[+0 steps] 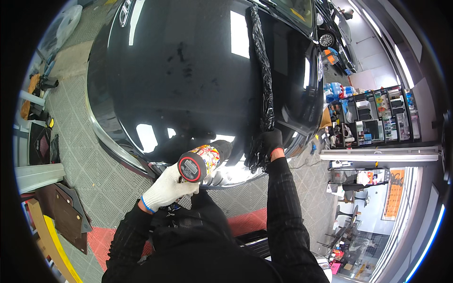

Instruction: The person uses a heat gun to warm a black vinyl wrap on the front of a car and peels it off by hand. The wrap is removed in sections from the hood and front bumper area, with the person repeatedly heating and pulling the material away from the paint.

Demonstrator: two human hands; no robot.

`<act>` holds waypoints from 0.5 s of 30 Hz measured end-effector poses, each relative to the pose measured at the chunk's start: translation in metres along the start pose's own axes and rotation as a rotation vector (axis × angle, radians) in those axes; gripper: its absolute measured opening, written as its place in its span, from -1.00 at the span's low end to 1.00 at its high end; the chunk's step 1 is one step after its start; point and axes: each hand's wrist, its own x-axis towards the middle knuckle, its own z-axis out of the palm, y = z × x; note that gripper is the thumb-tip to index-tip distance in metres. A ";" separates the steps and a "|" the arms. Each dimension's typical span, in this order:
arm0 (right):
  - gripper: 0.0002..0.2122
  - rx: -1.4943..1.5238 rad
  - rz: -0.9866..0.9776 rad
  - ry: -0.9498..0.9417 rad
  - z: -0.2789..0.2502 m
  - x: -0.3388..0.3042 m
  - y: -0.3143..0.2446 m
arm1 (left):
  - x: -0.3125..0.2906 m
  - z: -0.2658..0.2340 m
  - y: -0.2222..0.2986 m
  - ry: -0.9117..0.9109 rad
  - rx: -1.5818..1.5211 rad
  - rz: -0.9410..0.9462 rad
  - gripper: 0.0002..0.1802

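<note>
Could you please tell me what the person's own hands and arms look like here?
The left hand wears an off-white knitted glove with a blue edge at the cuff. The right hand wears a black glove. The left sleeve and right sleeve are long and black, the right showing faint lines in its fabric.

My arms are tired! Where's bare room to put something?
Free: glossy black car hood left of the crumpled black plastic strip; grey patterned floor between hood and flat brown panels. Crowded: around the white-gloved left hand and black-gloved right hand.
</note>
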 end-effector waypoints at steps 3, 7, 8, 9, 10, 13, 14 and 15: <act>-0.78 0.159 -0.052 -0.025 0.001 0.014 0.015 | 0.009 0.003 -0.001 -0.018 0.021 -0.007 -0.78; -0.77 0.072 -0.098 0.002 0.000 0.010 0.018 | 0.014 0.007 -0.001 -0.008 -0.007 -0.012 -0.80; -0.77 0.117 -0.081 -0.014 -0.001 0.006 0.015 | 0.015 0.008 -0.001 -0.007 0.004 -0.014 -0.79; -0.77 0.116 -0.074 -0.015 -0.002 0.002 0.010 | 0.016 0.009 -0.001 -0.006 -0.018 0.002 -0.78; -0.78 0.067 -0.063 0.003 -0.002 -0.003 0.005 | 0.017 0.010 -0.001 -0.009 -0.024 0.004 -0.78; -0.79 -0.060 -0.072 0.040 -0.006 -0.017 -0.010 | 0.017 0.012 -0.001 -0.004 -0.026 -0.014 -0.74; -0.79 -0.055 -0.068 0.041 -0.007 -0.021 -0.013 | 0.017 0.013 -0.001 -0.002 -0.025 -0.027 -0.71; -0.80 -0.059 -0.081 0.035 -0.008 -0.023 -0.015 | 0.017 0.013 -0.002 0.004 -0.024 -0.026 -0.74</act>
